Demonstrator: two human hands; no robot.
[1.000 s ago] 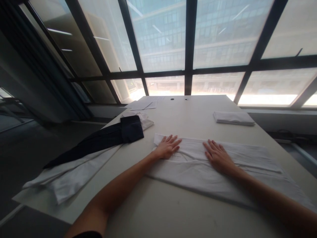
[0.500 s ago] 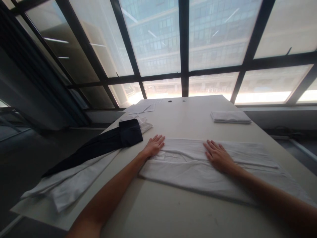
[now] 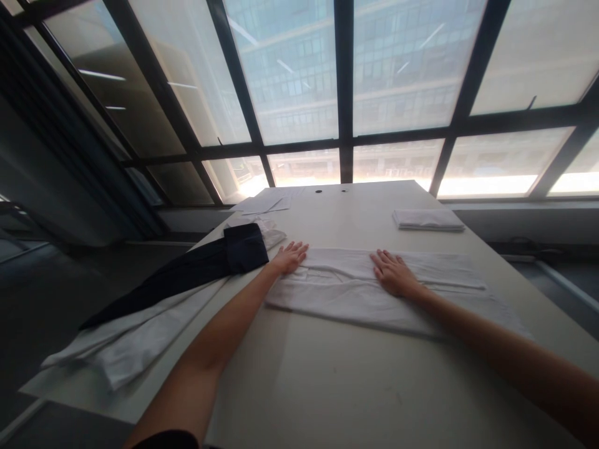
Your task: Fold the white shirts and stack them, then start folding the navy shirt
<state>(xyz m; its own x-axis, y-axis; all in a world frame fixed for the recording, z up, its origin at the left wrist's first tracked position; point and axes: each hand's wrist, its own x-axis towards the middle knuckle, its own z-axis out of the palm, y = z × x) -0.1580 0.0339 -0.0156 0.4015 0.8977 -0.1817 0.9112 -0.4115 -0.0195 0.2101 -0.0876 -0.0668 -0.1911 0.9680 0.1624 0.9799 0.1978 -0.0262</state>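
On the white table (image 3: 299, 380), head view: the white garment (image 3: 341, 299) lies lengthwise before me, folded into a long strip, its exact kind unclear to me.
Left hand (image 3: 290, 257): I have it flat on the garment's left end, fingers extended and grasping nothing.
Right hand (image 3: 392, 272): I rest it on the garment's upper half, fingers slightly spread, palm down, clenched on nothing.
Fold line: the layers meet unevenly between my palms, with ripples running toward the right; if I slide while pressing, I judge the top layer could bunch.
Right end: my right forearm crosses above it, so a dragging arm might skew that end.
Left edge: the navy garment (image 3: 246, 248) lies near my left hand, beside the white cloth (image 3: 135, 343); both reach the table's side, and a wide elbow swing could, I think, tip them off.
Far side: the folded white stack (image 3: 428, 219) sits beyond my right hand, apart from it; paper sheets (image 3: 264, 202) lie at far left.
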